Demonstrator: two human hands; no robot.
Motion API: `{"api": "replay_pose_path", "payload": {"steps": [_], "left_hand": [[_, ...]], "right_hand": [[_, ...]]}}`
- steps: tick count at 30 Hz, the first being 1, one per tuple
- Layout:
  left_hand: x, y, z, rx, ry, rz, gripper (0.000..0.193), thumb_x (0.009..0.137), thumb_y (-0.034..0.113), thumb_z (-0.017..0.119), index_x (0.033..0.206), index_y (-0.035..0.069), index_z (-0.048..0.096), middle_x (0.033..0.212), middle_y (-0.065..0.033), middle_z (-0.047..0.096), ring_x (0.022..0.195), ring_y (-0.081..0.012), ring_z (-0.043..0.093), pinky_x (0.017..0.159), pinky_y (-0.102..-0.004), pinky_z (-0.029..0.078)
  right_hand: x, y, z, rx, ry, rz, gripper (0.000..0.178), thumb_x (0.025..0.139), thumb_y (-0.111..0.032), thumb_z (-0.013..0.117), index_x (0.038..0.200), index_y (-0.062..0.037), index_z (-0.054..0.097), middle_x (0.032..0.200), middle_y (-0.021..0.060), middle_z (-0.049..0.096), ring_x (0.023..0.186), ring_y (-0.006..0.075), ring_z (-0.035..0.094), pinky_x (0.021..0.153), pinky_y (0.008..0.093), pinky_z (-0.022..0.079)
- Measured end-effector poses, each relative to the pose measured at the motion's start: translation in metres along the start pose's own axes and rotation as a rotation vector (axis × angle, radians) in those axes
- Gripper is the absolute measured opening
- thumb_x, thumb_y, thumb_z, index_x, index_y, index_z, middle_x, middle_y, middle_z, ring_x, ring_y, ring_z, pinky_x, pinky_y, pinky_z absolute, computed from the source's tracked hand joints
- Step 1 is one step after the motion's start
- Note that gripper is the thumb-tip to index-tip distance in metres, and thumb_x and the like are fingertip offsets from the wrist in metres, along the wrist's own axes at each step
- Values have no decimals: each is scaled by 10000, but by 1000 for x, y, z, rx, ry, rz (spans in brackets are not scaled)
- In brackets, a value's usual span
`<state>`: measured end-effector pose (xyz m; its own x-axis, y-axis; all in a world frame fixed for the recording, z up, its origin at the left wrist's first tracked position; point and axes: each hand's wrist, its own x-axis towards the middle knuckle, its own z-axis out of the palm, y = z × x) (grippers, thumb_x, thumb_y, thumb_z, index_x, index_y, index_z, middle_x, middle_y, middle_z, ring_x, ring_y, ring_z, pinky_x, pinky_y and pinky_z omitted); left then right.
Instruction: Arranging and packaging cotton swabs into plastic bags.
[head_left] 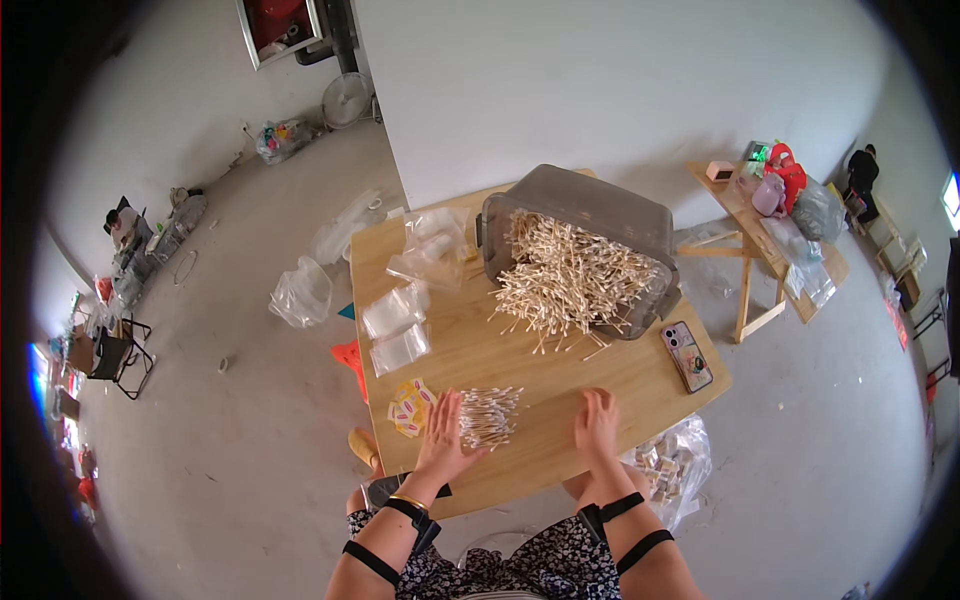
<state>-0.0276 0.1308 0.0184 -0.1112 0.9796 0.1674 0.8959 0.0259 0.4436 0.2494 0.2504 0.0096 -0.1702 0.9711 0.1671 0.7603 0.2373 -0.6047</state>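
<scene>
A bundle of cotton swabs point(489, 416) lies roughly lined up on the wooden table point(540, 385) close in front of me. My left hand point(445, 440) rests against the bundle's left end, fingers stretched out. To the right of the bundle, apart from it, my right hand point(597, 425) is over the table with its fingers extended and nothing visible in them. Beside my left hand lie small yellow and white printed cards point(409, 407), partly overlapping. Farther off, a grey plastic bin point(590, 195) tips toward me, and a large heap of loose cotton swabs point(575, 270) spills from it onto the tabletop.
Clear plastic bags point(400, 350) are stacked at the table's left side. A phone point(687, 357) lies near the right edge. Below that edge sits a clear bag of small packs point(670, 465). A loaded side table point(760, 225) stands at right; people are in the background.
</scene>
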Motion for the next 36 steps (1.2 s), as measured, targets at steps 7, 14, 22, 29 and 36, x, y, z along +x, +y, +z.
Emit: {"api": "replay_pose_path", "payload": {"steps": [7, 14, 22, 29, 36], "left_hand": [[23, 5, 10, -46, -15, 48, 1184, 707, 433, 871, 1579, 35, 176, 1611, -225, 247, 1514, -421, 199, 1238, -556, 171], [20, 6, 20, -50, -31, 101, 1153, 733, 546, 802, 1565, 16, 205, 1595, -186, 308, 1514, -362, 240, 1247, -543, 155], [16, -2, 31, 77, -90, 109, 1081, 778, 502, 777, 1550, -27, 236, 1574, -194, 341, 1508, -349, 262, 1255, -511, 171], [17, 4, 28, 35, -58, 109, 987, 830, 495, 733, 1534, -35, 286, 1563, -192, 356, 1498, -337, 280, 1253, -490, 197], [32, 6, 21, 36, -42, 100, 991, 754, 422, 822, 1508, -9, 343, 1535, -177, 379, 1438, -369, 347, 1212, -515, 267]], "right_hand": [[19, -75, 59, 492, -67, -151, 357, 971, -72, 509, 1326, -49, 536, 1294, 216, 541, 1222, 415, 517, 1018, 452, 455], [12, -96, 84, 488, -140, -231, 340, 1001, -71, 466, 1329, -54, 554, 1386, 215, 515, 1296, 421, 497, 1062, 450, 441], [-17, -110, 90, 516, -142, -303, 377, 1007, -99, 471, 1375, -29, 515, 1400, 250, 489, 1340, 448, 451, 1091, 476, 411], [-10, -67, 58, 317, 57, -181, 414, 938, -20, 522, 1353, -26, 530, 1374, 226, 502, 1338, 423, 447, 1107, 494, 386], [-14, -49, 51, -71, 68, -239, 411, 906, -99, 568, 1311, -30, 555, 1382, 202, 492, 1382, 372, 411, 1201, 504, 299]]}}
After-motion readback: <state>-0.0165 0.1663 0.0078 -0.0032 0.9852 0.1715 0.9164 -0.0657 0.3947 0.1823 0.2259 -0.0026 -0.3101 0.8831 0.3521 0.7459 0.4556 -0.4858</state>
